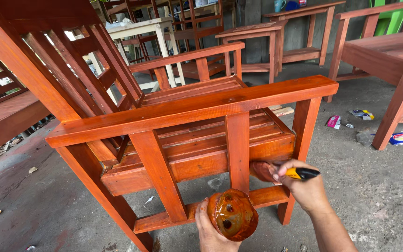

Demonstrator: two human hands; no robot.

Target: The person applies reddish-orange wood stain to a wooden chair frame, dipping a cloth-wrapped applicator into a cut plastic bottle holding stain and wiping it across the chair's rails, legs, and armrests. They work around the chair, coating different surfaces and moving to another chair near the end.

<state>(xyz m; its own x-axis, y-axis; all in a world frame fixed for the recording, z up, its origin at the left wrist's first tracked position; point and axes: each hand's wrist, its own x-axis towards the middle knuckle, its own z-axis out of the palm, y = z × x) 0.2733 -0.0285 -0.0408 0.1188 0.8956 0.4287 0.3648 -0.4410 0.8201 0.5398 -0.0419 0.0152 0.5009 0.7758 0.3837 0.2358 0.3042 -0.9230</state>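
Head view: the right hand (304, 186) grips a yellow-and-black brush (285, 172), its bristles against the chair (197, 126) side rail. The left hand (211, 228) cups a stained, varnish-coated can (232, 214), perhaps a tin, just below the lower rail.

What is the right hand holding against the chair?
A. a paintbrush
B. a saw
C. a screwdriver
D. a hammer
A: the right hand grips a paintbrush with a yellow and black handle, its bristles on the chair side rail, while the left hand holds a stained container.
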